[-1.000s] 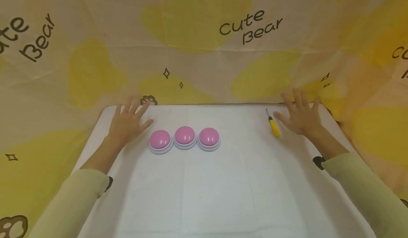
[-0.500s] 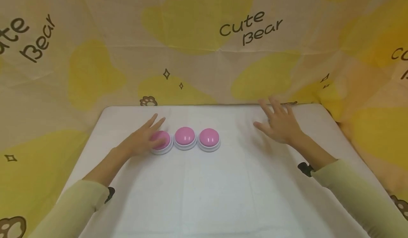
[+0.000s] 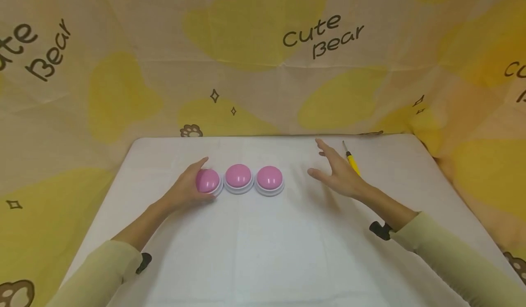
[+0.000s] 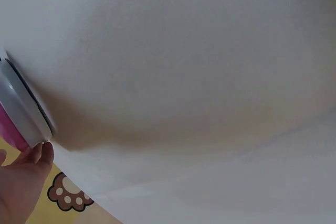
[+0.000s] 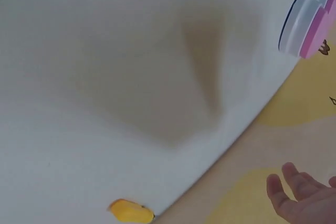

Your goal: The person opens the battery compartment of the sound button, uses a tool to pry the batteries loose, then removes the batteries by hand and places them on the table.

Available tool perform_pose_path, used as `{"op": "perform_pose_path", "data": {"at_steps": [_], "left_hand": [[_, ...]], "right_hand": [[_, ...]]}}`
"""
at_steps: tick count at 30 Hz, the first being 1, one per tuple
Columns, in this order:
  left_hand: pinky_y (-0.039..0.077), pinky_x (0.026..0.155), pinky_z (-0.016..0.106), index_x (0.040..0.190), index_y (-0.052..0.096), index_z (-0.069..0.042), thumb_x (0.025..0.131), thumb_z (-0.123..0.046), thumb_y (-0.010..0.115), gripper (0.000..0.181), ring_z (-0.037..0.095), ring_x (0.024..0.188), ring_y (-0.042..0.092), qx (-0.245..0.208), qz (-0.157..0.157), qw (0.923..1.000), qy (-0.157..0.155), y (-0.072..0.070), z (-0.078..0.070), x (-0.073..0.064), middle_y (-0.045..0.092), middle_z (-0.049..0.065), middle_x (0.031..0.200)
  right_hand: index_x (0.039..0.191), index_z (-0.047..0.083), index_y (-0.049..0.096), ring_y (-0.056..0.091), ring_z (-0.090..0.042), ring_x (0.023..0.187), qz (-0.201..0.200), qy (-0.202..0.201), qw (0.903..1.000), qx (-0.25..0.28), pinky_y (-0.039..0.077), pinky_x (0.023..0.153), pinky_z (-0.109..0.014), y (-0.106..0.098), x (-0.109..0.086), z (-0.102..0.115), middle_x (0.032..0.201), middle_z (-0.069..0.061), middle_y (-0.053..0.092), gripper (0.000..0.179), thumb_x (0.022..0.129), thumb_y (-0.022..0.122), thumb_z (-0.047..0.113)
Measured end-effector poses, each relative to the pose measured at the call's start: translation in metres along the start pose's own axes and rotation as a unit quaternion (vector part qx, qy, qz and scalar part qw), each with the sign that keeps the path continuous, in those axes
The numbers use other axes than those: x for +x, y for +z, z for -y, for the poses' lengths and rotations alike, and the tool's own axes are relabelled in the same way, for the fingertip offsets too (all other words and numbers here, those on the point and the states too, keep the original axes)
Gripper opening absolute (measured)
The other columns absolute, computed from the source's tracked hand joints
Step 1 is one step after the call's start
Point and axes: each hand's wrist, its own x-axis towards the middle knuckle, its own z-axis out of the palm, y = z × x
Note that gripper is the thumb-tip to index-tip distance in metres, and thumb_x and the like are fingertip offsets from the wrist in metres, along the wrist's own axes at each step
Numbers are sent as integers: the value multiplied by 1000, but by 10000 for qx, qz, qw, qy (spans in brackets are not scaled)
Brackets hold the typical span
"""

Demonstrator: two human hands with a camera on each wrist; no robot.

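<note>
Three pink dome push buttons on white round bases sit in a row on the white table. My left hand [image 3: 185,189] is curled round the left push button [image 3: 207,180], thumb on the near side and fingers on the far side. In the left wrist view, fingertips [image 4: 46,153] touch its white base [image 4: 26,111]. The middle push button [image 3: 238,176] and the right push button [image 3: 269,177] stand untouched. My right hand [image 3: 339,174] hovers to the right of the row, fingers extended, holding nothing. It partly covers a yellow-handled screwdriver [image 3: 352,162].
The white table [image 3: 263,252] ends at a far edge. Behind it and at the sides hangs a yellow and beige cloth [image 3: 246,37] printed with lettering and paw marks. Both forearms wear dark wrist devices [image 3: 380,230] at the sleeve cuffs.
My left hand has moved right and toward me, from beside the row onto the left push button. My right hand has moved left, passing over the screwdriver. The buttons have stayed in place.
</note>
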Motion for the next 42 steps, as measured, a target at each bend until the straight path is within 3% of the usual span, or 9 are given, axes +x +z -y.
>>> {"op": "perform_pose_path", "data": {"at_steps": [4, 11, 24, 31, 38, 42], "left_hand": [[29, 110, 61, 157, 20, -5, 72, -17, 90, 111, 43, 140, 32, 15, 10, 10000, -41, 4, 3, -3, 32, 24, 154], [32, 110, 59, 158, 19, -8, 76, -20, 87, 107, 41, 142, 32, -18, 2, 9997, -234, 9, 4, -5, 33, 21, 156], [36, 107, 57, 157, 24, -13, 77, -27, 87, 104, 39, 133, 44, -717, -364, 9960, -383, 8, 7, -12, 43, 20, 148], [39, 106, 57, 157, 26, -18, 82, -32, 83, 96, 39, 132, 45, -1273, -464, 9893, -544, 3, -9, -15, 42, 20, 149], [39, 107, 54, 155, 31, -20, 83, -26, 82, 88, 37, 138, 41, -1938, -546, 9790, -330, 1, -35, -10, 42, 16, 151], [42, 105, 50, 152, 36, -21, 81, -21, 84, 85, 34, 134, 46, -2247, -474, 9732, -155, 4, -51, -6, 46, 13, 148]], "right_hand": [[159, 19, 17, 42, -35, 137, 11, -91, 9980, 619, 33, 108, -60, 8, 1, 1, 156, -15, 34, 81, 96, 64, 35], [158, 18, 21, 45, -35, 134, 177, -155, 9937, 1098, 38, 105, -56, 14, 2, 1, 153, -16, 38, 75, 97, 63, 27], [156, 12, 25, 51, -38, 129, 539, -222, 9757, 2112, 41, 105, -54, 28, 7, 9, 146, -22, 44, 71, 96, 63, 13], [155, 10, 28, 51, -40, 127, 698, 73, 9569, 2819, 44, 104, -47, 27, 6, 12, 145, -28, 43, 64, 99, 59, 12], [154, 10, 30, 52, -39, 126, 732, 185, 9481, 3090, 46, 102, -44, 27, 8, 17, 143, -26, 46, 61, 99, 58, 10], [153, 9, 31, 53, -39, 126, 760, 202, 9485, 3069, 47, 101, -42, 28, 9, 20, 142, -26, 47, 60, 99, 57, 10]]}}
